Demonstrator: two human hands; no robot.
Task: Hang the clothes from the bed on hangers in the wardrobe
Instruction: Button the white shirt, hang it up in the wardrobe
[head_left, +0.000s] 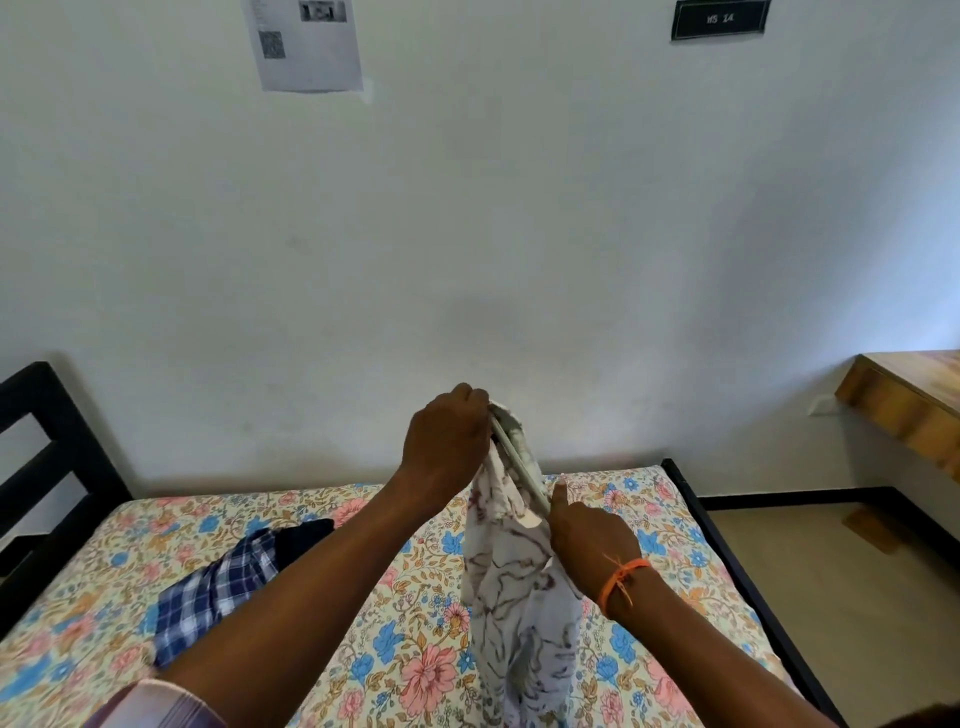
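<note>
White marbled-print garment (511, 561) hangs above the floral bed sheet (405, 639), draped on a pale hanger (519, 467). Risk: fabric may slide off the sloped hanger arm if tilt increases. Left hand (449, 441) is raised, fingers curled gripping hanger and cloth at top. Right hand (587, 535) pinches the lower end, thumb up. Checked garment (218, 587) lies on the bed.

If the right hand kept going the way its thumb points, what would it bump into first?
Probably the hanger inside the white patterned garment; the right hand thumb already seems to touch it. Depth is unclear.
</note>
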